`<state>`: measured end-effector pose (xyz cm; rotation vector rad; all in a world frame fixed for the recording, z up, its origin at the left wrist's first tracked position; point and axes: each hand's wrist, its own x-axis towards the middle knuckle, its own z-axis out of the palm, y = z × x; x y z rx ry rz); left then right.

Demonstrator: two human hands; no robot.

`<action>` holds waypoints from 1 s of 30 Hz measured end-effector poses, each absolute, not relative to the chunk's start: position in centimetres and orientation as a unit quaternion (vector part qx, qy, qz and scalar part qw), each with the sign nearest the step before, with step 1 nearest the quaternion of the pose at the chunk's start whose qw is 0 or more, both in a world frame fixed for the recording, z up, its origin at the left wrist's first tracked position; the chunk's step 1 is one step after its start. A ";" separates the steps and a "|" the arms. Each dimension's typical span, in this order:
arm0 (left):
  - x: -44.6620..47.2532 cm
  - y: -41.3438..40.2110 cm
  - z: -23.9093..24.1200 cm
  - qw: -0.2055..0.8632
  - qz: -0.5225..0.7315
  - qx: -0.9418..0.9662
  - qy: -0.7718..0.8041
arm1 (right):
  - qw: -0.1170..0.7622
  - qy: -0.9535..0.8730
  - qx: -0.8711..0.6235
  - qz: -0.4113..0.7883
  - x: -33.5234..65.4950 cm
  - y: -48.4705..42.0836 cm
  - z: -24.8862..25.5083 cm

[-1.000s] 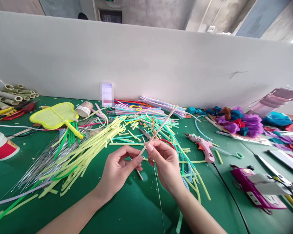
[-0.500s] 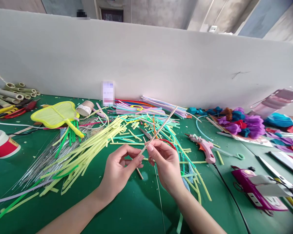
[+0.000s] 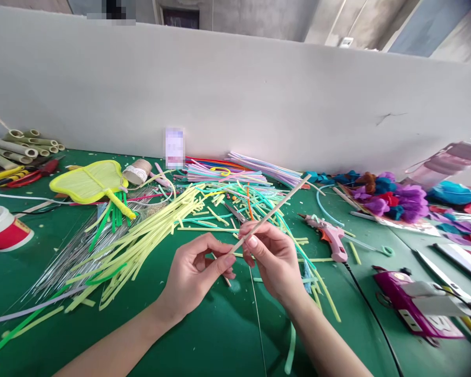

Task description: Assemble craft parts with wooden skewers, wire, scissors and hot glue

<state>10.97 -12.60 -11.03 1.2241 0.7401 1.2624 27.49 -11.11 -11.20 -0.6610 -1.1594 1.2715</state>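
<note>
A thin pale beige strip [image 3: 280, 203], straight and stick-like, slants up to the right between my hands. My left hand [image 3: 202, 275] pinches its lower end between thumb and fingers. Just above that, my right hand [image 3: 272, 256] has thumb and forefinger closed on the strip. Behind the left fingertips shows a short pale piece [image 3: 226, 278]; I cannot tell whether it is joined to the strip. Scissors [image 3: 235, 212] lie partly covered beyond the hands. Yellow fuzzy stems [image 3: 153, 235] spread in a loose bundle to the left of my left hand.
On the green table [image 3: 172, 345], a pink glue gun [image 3: 332, 235] and a magenta power strip [image 3: 410, 303] lie to the right. Purple and blue flowers [image 3: 400, 196] are behind them. A yellow fan shape [image 3: 92, 182], metal wires [image 3: 74, 251] and a paper cup [image 3: 3, 229] stand left.
The strip has tilted lower, its far end swinging to the right. My right hand has shifted slightly right; my left hand has barely moved.
</note>
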 end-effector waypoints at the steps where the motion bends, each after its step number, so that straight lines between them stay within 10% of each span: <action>1: 11.0 -12.6 -11.1 0.578 0.540 0.525 0.314 | 0.609 -0.505 -0.282 0.543 27.5 -11.1 -11.3; 30: 10.7 -12.6 -10.7 0.612 0.529 0.510 0.294 | 0.584 -0.533 -0.258 0.556 27.6 -11.1 -11.3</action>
